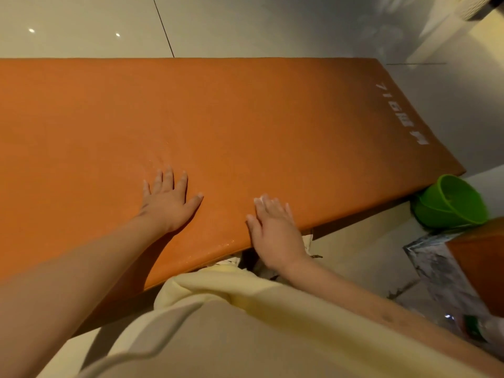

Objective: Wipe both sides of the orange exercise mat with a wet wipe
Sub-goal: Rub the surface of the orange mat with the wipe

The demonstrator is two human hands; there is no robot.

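Observation:
The orange exercise mat (218, 118) lies flat on the pale tiled floor and fills most of the view, with white lettering near its right end. My left hand (169, 200) rests flat on the mat with fingers spread. My right hand (275, 230) presses flat on the mat near its front edge. A small bit of white, perhaps the wet wipe (263, 199), shows under its fingertips. The mat's surface shines wet around my hands.
A green plastic bowl (450, 205) sits tilted by the mat's right front corner. An orange-brown object (482, 263) on a grey speckled surface stands at the right edge. My pale yellow clothing (231, 323) fills the bottom. Glossy floor tiles (245, 25) lie beyond the mat.

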